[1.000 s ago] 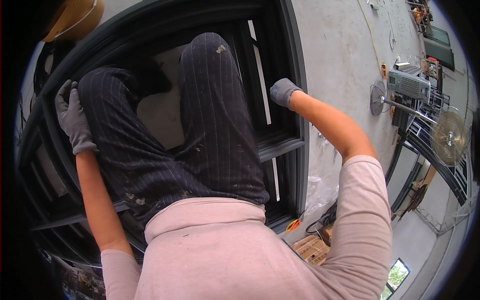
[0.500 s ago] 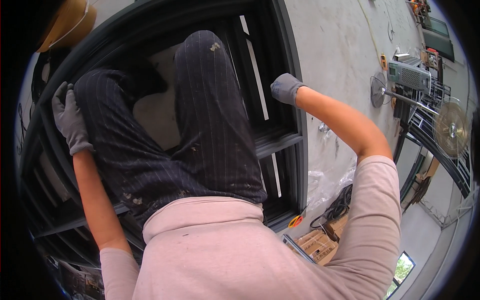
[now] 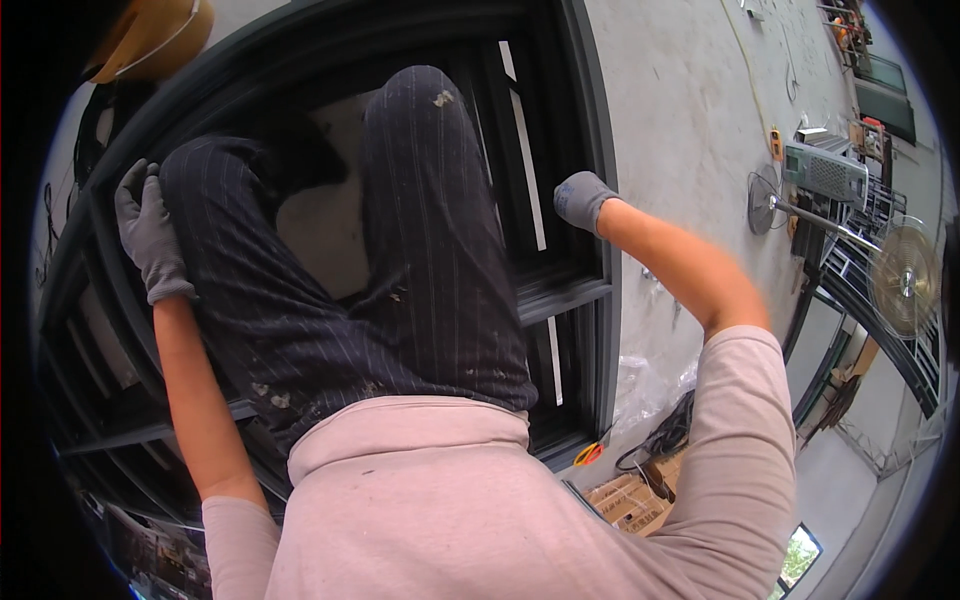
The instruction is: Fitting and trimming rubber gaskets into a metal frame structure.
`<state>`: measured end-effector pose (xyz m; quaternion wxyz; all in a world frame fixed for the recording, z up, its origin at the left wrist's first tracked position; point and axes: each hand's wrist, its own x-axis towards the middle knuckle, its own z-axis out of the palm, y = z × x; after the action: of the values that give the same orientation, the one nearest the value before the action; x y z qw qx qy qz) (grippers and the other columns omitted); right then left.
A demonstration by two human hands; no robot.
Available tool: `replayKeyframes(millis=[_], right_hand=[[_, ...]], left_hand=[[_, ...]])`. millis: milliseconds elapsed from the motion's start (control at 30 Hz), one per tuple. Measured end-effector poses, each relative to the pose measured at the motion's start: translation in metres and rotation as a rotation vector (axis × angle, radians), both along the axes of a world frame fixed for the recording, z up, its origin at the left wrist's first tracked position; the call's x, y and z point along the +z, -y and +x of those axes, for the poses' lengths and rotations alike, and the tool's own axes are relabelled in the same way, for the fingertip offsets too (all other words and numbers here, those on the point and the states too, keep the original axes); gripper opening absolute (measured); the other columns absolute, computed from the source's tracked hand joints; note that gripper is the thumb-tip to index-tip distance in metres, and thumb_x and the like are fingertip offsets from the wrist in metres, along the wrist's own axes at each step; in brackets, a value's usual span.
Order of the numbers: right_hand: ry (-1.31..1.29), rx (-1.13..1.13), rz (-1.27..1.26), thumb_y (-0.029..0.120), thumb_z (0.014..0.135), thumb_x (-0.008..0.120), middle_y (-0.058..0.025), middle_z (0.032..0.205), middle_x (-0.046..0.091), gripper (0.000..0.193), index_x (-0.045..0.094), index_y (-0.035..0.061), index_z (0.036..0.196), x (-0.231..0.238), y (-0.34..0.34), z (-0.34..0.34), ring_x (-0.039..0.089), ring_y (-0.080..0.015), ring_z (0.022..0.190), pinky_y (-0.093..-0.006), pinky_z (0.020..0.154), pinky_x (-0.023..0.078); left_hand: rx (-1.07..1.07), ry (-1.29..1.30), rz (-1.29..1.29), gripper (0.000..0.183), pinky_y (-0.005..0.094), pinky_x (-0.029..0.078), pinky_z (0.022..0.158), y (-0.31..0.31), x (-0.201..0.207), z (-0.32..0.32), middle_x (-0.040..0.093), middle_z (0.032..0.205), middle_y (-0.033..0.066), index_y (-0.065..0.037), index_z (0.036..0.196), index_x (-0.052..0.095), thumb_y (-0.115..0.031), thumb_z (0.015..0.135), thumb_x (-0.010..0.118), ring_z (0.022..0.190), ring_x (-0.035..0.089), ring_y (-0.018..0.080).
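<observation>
A large dark grey metal frame (image 3: 598, 370) with crossbars lies on the floor, and my knees in dark striped trousers (image 3: 440, 230) are within it. My left hand (image 3: 150, 235), in a grey glove, rests by the frame's left rail beside my left knee, its fingers stretched out and slightly apart. Over the right side of the frame, my right hand (image 3: 582, 203), also gloved in grey, is closed in a fist. Whatever it may hold is hidden by the fingers.
Orange-handled scissors (image 3: 588, 454) lie by the frame's near right corner. Beyond are clear plastic wrap (image 3: 635, 390), black cable (image 3: 668, 432) and cardboard (image 3: 625, 500). A standing fan (image 3: 905, 280) is at the right, a yellow bucket (image 3: 165, 45) at the far left.
My right fist has come slightly nearer along the frame's right side. My left hand stays by the left rail. The whole view has shifted a little.
</observation>
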<state>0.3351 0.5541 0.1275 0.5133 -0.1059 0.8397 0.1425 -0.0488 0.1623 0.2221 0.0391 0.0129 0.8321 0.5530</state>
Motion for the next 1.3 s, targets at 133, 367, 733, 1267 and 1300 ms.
replayKeyframes(millis=[133, 367, 733, 1267, 1300], right_hand=[[-0.058, 0.016, -0.056, 0.008, 0.08, 0.062, -0.0036, 0.078, 0.07, 0.015, 0.075, 0.0159, 0.081, -0.002, 0.004, 0.003, 0.07, -0.0229, 0.073, -0.0346, 0.055, 0.052], [-0.222, -0.337, -0.09, 0.011, 0.083, 0.057, -0.0091, 0.08, 0.07, 0.016, 0.072, 0.0135, 0.078, 0.022, 0.065, 0.109, 0.069, -0.024, 0.075, -0.0381, 0.058, 0.054], [-0.472, -1.097, -0.115, 0.012, 0.087, 0.05, -0.012, 0.085, 0.071, 0.023, 0.063, 0.0063, 0.105, 0.056, 0.17, 0.099, 0.07, -0.0294, 0.081, -0.0418, 0.064, 0.054], [-0.056, -0.899, 0.169, 0.016, 0.083, 0.064, 0.0046, 0.088, 0.073, 0.015, 0.076, 0.0205, 0.092, 0.013, 0.136, 0.073, 0.07, -0.0172, 0.081, -0.0372, 0.056, 0.049], [-0.062, -0.906, 0.173, 0.016, 0.083, 0.064, 0.0046, 0.088, 0.073, 0.015, 0.076, 0.0205, 0.092, 0.012, 0.137, 0.074, 0.07, -0.0172, 0.081, -0.0372, 0.056, 0.049]], left_hand=[[-0.017, -0.02, 0.015, 0.028, 0.0275, 0.047, 0.098, 0.005, -0.002, -0.004, 0.062, 0.119, 0.0115, -0.002, 0.124, 0.056, -0.011, 0.097, 0.053, 0.11, 0.059, 0.0167], [-0.128, -0.137, -0.034, 0.027, 0.0296, 0.044, 0.101, 0.002, -0.004, -0.01, 0.063, 0.117, 0.0095, -0.003, 0.122, 0.058, -0.013, 0.097, 0.053, 0.109, 0.059, 0.0176], [-0.203, -0.263, -0.323, 0.03, 0.0334, 0.04, 0.103, -0.022, 0.011, 0.001, 0.062, 0.121, 0.0109, -0.004, 0.121, 0.061, -0.021, 0.097, 0.055, 0.115, 0.056, 0.0231], [-0.271, -0.31, -0.358, 0.028, 0.0304, 0.043, 0.098, 0.009, -0.01, -0.036, 0.062, 0.117, 0.0123, 0.002, 0.12, 0.057, -0.014, 0.097, 0.051, 0.108, 0.058, 0.0201], [-0.277, -0.317, -0.353, 0.028, 0.0304, 0.043, 0.098, 0.01, -0.012, -0.037, 0.062, 0.117, 0.0123, 0.002, 0.12, 0.057, -0.014, 0.097, 0.051, 0.108, 0.058, 0.0201]])
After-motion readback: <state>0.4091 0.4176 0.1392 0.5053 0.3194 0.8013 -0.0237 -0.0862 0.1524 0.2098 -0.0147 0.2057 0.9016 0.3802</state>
